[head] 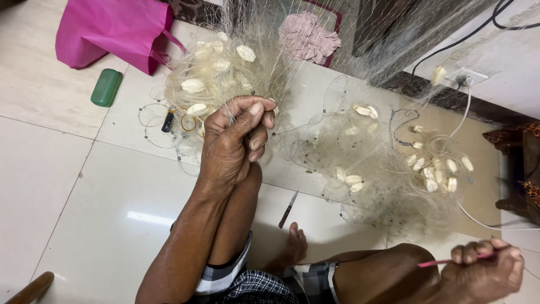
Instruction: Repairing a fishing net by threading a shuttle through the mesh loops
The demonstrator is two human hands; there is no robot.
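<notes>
Item: fishing net (360, 152), fine pale mesh with white oval floats (436, 169), spread over the tiled floor (84, 186) and rising toward the top of the view

Left hand (233, 141): clenched on a gathered bunch of mesh, held up above the knee

Right hand (484, 276): closed on a slim pink netting needle (450, 261), low at right beside the thigh, well apart from the left

Needle axis: nearly level, tip pointing left toward the net

Progress, as judged: mending under way; most of the mesh lies loose in heaps, how much is finished cannot be told

Nearby: knife (288, 209) on the floor by the foot; green case (106, 87); pink bag (112, 28)
</notes>
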